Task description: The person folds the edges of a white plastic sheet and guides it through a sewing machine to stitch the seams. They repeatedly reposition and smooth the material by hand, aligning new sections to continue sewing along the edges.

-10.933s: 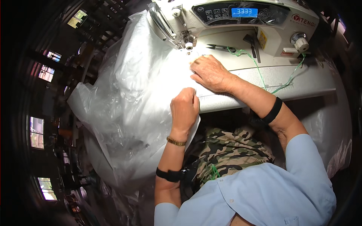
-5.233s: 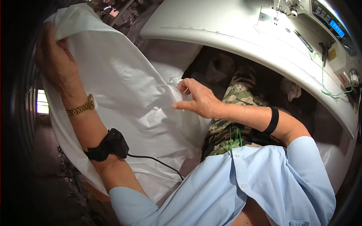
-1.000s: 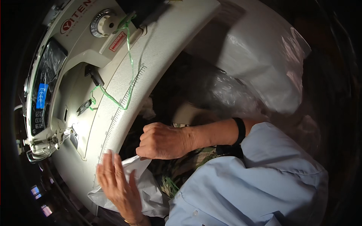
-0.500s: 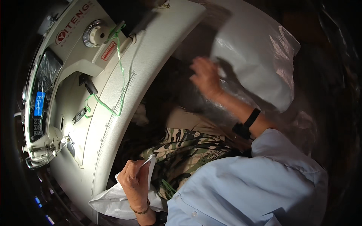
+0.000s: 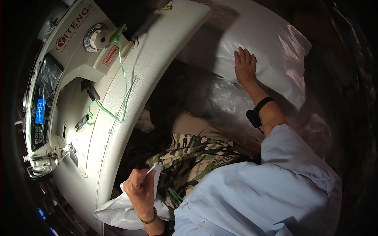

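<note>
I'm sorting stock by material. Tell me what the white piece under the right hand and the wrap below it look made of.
White piece under the right hand: probably thin woven or plastic sheet, smooth with a slight sheen. Wrap: clear plastic film, going by its crinkles and glints.

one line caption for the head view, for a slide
Seated at a sewing machine, left hand pinches white fabric; right hand rests flat on a white bag.

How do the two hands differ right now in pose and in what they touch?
The left hand is closed, pinching the edge of a white fabric piece low by the lap; the right hand lies flat, fingers spread, on a large white plastic-wrapped bundle at arm's reach. Both wear a wristband.
</note>
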Tool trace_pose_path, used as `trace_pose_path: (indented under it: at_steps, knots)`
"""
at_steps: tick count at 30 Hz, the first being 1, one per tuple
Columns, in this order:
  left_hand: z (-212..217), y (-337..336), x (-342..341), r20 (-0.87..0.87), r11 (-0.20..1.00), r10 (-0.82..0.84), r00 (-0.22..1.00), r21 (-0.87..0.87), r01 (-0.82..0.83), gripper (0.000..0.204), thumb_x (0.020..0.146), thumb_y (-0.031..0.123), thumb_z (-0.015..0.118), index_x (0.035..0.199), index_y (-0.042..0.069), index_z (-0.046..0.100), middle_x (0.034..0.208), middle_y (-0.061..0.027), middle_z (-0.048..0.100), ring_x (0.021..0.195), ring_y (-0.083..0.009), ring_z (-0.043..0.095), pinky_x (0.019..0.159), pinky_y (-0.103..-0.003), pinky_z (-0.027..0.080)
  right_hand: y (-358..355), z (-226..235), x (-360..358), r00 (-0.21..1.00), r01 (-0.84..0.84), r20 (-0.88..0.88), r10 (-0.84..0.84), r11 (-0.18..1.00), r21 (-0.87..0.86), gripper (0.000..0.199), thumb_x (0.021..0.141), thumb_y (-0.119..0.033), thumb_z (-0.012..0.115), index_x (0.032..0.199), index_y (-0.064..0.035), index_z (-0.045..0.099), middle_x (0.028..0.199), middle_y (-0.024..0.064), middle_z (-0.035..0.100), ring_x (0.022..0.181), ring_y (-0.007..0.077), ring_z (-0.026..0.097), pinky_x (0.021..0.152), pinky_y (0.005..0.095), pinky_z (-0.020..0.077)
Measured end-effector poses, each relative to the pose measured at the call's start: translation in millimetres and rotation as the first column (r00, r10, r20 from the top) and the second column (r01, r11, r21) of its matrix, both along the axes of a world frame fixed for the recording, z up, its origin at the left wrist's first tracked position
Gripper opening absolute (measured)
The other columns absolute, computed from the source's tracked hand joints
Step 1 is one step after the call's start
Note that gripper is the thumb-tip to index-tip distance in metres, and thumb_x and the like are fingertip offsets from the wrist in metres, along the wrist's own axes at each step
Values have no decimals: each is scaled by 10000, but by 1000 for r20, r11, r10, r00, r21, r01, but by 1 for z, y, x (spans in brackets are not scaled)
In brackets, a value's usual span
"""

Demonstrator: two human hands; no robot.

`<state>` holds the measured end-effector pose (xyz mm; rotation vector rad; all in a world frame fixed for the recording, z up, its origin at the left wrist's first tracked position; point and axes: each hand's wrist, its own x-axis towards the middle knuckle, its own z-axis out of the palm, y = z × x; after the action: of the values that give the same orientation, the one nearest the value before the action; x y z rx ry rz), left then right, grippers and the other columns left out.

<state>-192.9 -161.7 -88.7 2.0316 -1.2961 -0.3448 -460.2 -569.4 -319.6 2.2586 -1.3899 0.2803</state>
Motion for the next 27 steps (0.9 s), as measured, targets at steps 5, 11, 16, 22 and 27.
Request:
trace_pose_path:
  at_steps: [5,11,16,22,27]
  knots:
    - [0,1,2,-41,1000,17,999,-1,-17,188,766,-95,749,777,-33,571,640,-68,518,509,-153,417,478,-249,326,-3,21,-10,987,-149,49,150,988,-31,249,828,-138,622,1066,-102,687,1310,72,574,1274,254,473,1031,460,369]
    - [0,1,1,-60,1000,-7,998,-31,5,207,790,-49,764,770,-40,558,636,-54,495,527,-102,377,475,-230,306,-15,42,-13,958,-238,179,223,969,64,130,857,-183,610,806,-80,669,925,94,627,920,287,609,796,443,492]
    - [-2,2,0,-101,1000,-27,994,-16,26,233,798,-32,768,754,-51,540,636,-50,499,531,-92,370,470,-232,298,-16,45,1,882,-337,398,254,929,153,233,906,-193,569,730,-44,600,853,155,605,830,367,601,714,471,494]
    - [-2,5,-2,-145,999,-37,989,-16,35,246,797,-23,776,749,-52,536,634,-49,504,530,-92,366,464,-233,286,23,39,55,815,-555,376,440,780,290,179,896,-171,538,791,-61,633,862,147,623,842,355,614,733,464,511]
    - [-6,6,-3,-207,1000,-24,978,0,25,241,810,4,779,776,-47,546,650,-9,426,603,-78,320,511,-215,263,85,45,78,803,-594,384,455,654,468,206,921,-208,502,832,-98,652,865,118,657,811,350,648,696,459,537]
